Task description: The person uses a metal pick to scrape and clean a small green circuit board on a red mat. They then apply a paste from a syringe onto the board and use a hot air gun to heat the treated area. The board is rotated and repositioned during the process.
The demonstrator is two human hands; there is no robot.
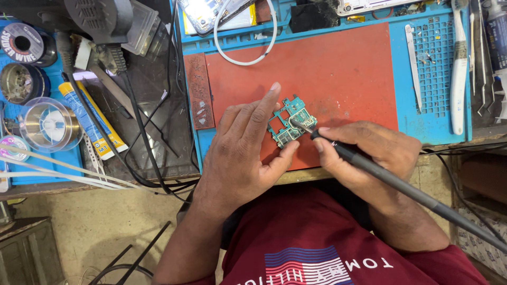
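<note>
A small green circuit board (289, 121) lies on the red mat (338, 74). My left hand (243, 148) steadies the board, with the forefinger along its left edge and the thumb at its lower edge. My right hand (364, 153) grips a black soldering iron (391, 182), held like a pen. The iron's metal tip (301, 125) touches the board's middle. Its long handle and cord run off to the lower right.
A blue work tray (433, 121) surrounds the red mat, with tweezers (413, 63), a white toothbrush (458, 79) and picks at right. Opened phones (208, 13) and a white cable loop (248, 50) lie behind. Solder spools (24, 45), tape rolls and a yellow-blue tube (90, 121) sit at left.
</note>
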